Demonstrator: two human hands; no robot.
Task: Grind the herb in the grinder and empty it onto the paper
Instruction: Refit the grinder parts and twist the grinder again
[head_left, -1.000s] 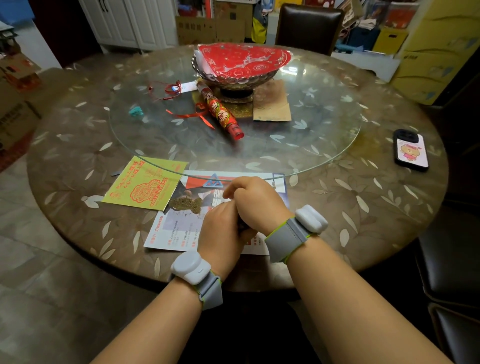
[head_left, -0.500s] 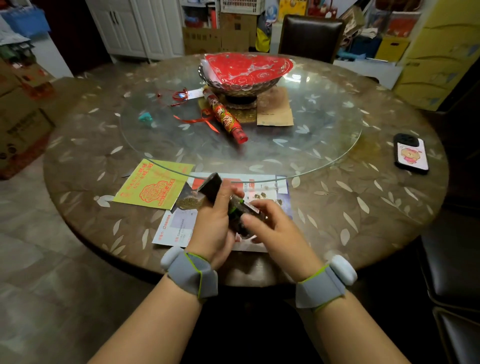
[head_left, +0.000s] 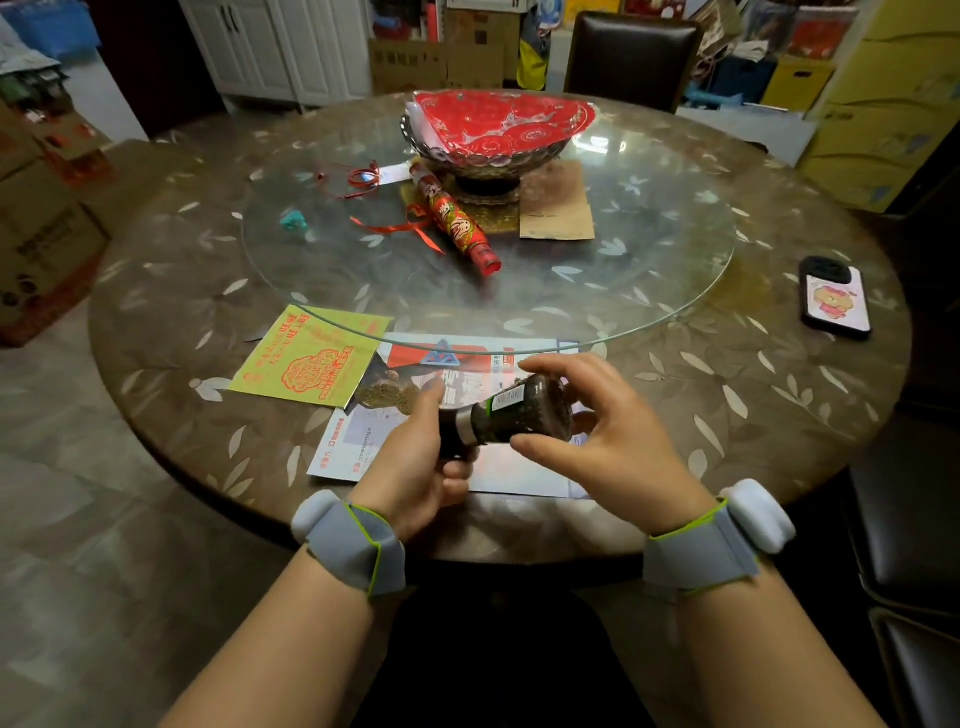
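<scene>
Head view of a round table (head_left: 727, 415), read from left to right. At the near left lies a yellow flyer (head_left: 306, 358), its right edge overlapped by the paper (head_left: 519, 467), a printed leaflet at the near edge; a small heap of ground herb (head_left: 387, 397) sits on the paper's far left corner. The left hand (head_left: 415, 462) is curled round the dark cap end of the grinder (head_left: 511, 415), thumb raised toward the heap. The grinder is held above the paper, lying almost level, cap to the left and glass body, filled with dark herb, to the right. The right hand (head_left: 608, 441) cups the glass body with fingers spread and bent, thumb in front and forefinger over the far side; whether the fingers press firmly on the glass cannot be told. Both wrists carry grey bands with white pods. Farther off, a glass turntable (head_left: 649, 291) bears a red tube (head_left: 457, 223), red ribbon (head_left: 410, 228), a brown envelope (head_left: 558, 208) and a glass bowl (head_left: 488, 150) with red paper inside. At the far right lies a phone (head_left: 835, 304).
</scene>
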